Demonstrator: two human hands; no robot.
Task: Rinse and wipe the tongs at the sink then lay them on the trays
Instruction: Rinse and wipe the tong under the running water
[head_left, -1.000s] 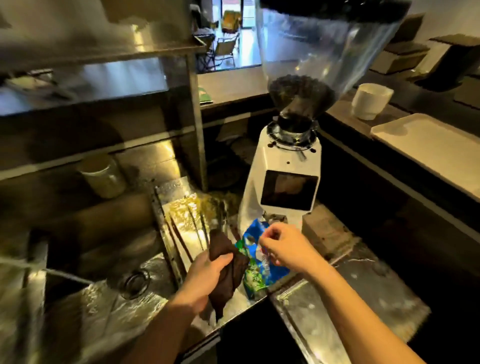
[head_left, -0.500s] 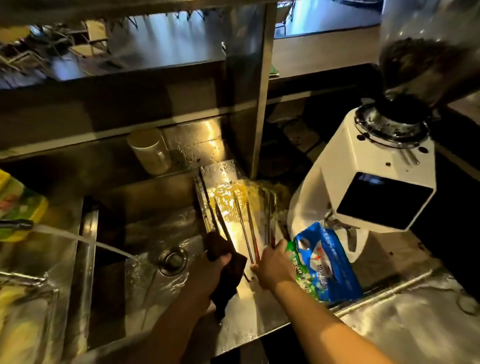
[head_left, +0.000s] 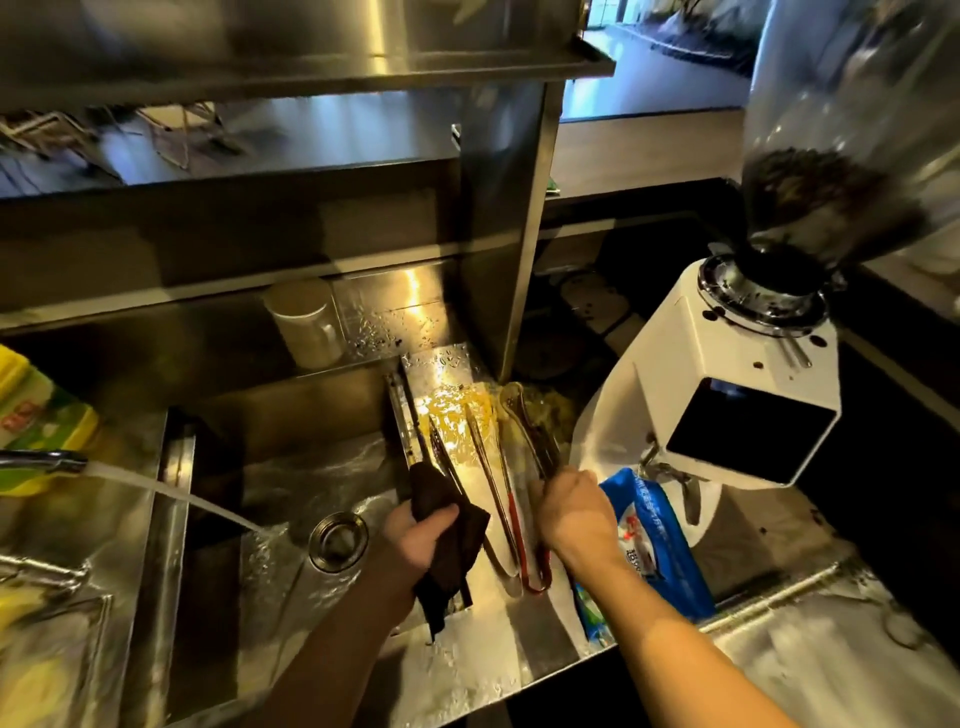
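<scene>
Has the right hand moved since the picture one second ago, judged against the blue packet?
Yes. The right hand has shifted left off the blue packet to the tongs on the drainboard.

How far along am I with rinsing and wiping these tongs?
Early on, by the look of it. Done: the tap is running into the sink, and your left hand holds the dark cloth. In hand: your right hand is closing on tongs on the wet drainboard. Left: rinsing, wiping, and laying them out; more tongs lie there, and no trays are in view.
</scene>
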